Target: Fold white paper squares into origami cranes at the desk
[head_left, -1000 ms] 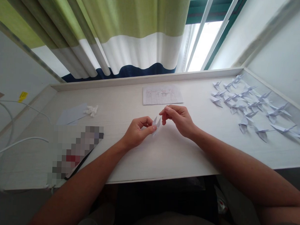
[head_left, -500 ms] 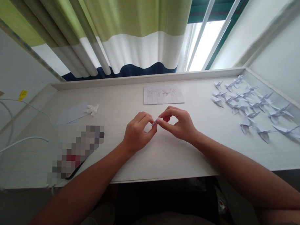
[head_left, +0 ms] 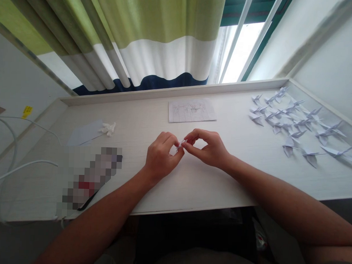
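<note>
A small piece of folded white paper (head_left: 180, 144) is pinched between my two hands above the middle of the desk. My left hand (head_left: 163, 154) grips it from the left with thumb and forefinger, and my right hand (head_left: 207, 146) pinches its other end from the right. The fingers cover most of the paper, so its exact shape is hard to make out. To the right lie several folded white paper cranes (head_left: 305, 121), grouped near the desk's right wall.
Behind my hands lies a printed sheet (head_left: 191, 110). At the left are flat white paper (head_left: 84, 133), a crumpled tissue (head_left: 108, 129), a pixelated dark-edged object (head_left: 92, 179) beside my left forearm, and white cables (head_left: 15, 149). A raised rim (head_left: 171, 94) borders the white desk (head_left: 136, 115).
Both hands stay almost in place on the folded paper. The right fingertips have shifted slightly left, and the paper has tilted a little, showing more of its white surface.
</note>
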Action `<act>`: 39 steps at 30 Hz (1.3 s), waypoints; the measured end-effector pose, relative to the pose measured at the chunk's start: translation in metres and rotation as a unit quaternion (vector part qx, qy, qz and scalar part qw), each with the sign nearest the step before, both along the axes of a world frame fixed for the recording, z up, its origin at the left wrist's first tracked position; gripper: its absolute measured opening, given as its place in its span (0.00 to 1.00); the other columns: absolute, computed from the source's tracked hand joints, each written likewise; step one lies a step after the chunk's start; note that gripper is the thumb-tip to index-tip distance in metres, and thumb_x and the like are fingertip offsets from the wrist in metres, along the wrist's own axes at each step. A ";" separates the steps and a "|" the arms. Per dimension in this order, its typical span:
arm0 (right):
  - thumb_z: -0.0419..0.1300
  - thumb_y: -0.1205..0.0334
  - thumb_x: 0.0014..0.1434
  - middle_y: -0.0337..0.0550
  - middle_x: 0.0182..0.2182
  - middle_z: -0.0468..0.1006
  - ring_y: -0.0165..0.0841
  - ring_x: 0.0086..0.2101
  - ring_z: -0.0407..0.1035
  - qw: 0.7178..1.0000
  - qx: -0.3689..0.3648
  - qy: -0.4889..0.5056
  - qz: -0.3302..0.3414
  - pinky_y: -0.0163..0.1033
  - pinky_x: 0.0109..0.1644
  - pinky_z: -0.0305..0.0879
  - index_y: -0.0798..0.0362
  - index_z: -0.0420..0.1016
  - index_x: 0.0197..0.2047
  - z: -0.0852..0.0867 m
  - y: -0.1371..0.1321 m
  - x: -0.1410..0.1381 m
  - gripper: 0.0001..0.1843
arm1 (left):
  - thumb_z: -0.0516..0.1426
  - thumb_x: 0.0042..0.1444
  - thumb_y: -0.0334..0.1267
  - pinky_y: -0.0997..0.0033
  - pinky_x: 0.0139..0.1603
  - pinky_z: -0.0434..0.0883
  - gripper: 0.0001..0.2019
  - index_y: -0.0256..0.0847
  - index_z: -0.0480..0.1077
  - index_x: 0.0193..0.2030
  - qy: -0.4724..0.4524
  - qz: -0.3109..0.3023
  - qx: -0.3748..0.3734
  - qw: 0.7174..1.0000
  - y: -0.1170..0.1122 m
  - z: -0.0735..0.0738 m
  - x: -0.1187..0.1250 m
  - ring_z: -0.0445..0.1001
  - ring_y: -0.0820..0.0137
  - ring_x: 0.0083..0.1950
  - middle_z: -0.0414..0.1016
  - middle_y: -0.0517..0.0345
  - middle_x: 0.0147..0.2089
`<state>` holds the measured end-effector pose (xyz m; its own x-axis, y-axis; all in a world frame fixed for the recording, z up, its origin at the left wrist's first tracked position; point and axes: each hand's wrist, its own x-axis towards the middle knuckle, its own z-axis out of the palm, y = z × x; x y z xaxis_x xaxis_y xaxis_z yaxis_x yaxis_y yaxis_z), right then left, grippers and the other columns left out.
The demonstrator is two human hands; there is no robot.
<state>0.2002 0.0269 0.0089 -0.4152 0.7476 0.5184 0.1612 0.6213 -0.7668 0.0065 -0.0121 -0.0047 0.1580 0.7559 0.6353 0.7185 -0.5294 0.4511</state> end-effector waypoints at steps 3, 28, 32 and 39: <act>0.70 0.58 0.63 0.42 0.34 0.86 0.35 0.34 0.79 0.998 -0.047 0.028 0.016 0.44 0.42 0.79 0.50 0.82 0.39 -0.004 0.002 -0.001 0.05 | 0.61 0.61 0.32 0.67 0.34 0.69 0.09 0.45 0.66 0.32 -0.011 0.001 -0.006 1.000 0.000 -0.001 0.000 0.74 0.65 0.38 0.77 0.56 0.35; 0.76 0.51 0.57 0.44 0.34 0.87 0.38 0.37 0.82 0.973 -0.176 0.148 -0.009 0.48 0.45 0.82 0.51 0.84 0.35 -0.006 0.000 -0.010 0.13 | 0.64 0.65 0.32 0.70 0.34 0.71 0.03 0.42 0.76 0.39 0.030 0.025 0.137 0.990 0.001 0.004 0.001 0.75 0.68 0.36 0.79 0.59 0.33; 0.75 0.51 0.59 0.43 0.32 0.86 0.37 0.35 0.81 0.982 -0.139 0.119 -0.039 0.46 0.43 0.80 0.51 0.82 0.35 -0.007 -0.002 -0.010 0.13 | 0.64 0.65 0.31 0.69 0.33 0.70 0.04 0.42 0.76 0.38 0.030 0.025 0.144 0.989 0.002 0.003 0.001 0.75 0.68 0.36 0.79 0.58 0.33; 0.70 0.57 0.64 0.43 0.33 0.85 0.35 0.35 0.79 0.996 -0.035 0.074 -0.043 0.43 0.39 0.77 0.51 0.82 0.35 0.000 -0.007 -0.007 0.08 | 0.65 0.66 0.33 0.68 0.34 0.70 0.02 0.41 0.78 0.40 0.024 0.018 0.137 0.990 0.000 0.005 0.001 0.75 0.68 0.36 0.80 0.58 0.34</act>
